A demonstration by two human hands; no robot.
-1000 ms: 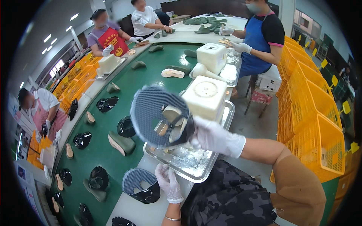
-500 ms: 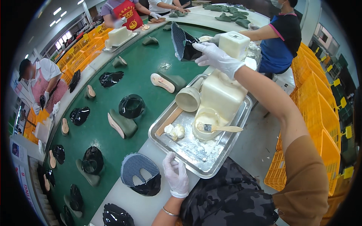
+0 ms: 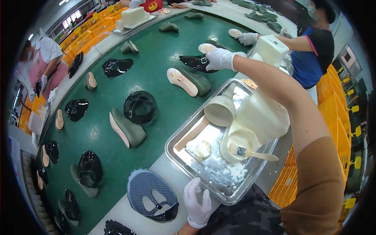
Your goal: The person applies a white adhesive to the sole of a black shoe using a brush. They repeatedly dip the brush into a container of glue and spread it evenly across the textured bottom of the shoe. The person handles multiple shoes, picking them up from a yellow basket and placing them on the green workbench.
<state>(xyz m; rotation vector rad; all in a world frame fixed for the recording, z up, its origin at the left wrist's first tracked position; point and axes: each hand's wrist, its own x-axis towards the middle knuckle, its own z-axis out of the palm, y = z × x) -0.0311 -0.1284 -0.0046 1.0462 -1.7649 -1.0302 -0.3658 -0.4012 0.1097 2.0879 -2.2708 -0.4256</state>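
My right hand [image 3: 221, 59], in a white glove, reaches far over the green belt. Its fingers grip the end of a glossy black shoe upper [image 3: 194, 62] with a buckle, low over the belt or on it. Beside it is a green shoe last [image 3: 200, 82] with a pale insole. Nearer me, my gloved left hand [image 3: 197, 203] is empty, its loosely curled fingers apart, at the near edge of the metal tray [image 3: 184, 172]. To its left, another upper [image 3: 150, 192] rests on the white ledge with its blue-grey lining facing up.
A brush [image 3: 252, 153] lies across a pot of white paste [image 3: 242, 141] in the tray, beside a cup [image 3: 220, 111] and a large white container [image 3: 266, 113]. Several lasts and uppers dot the green belt [image 3: 94, 133]. Yellow crates [image 3: 333, 129] stack at right. Co-workers sit around.
The upper in my right hand has come down from above the belt and turned from lining-side to glossy-side view. My left hand stays beside the tray. The whole view has shifted.
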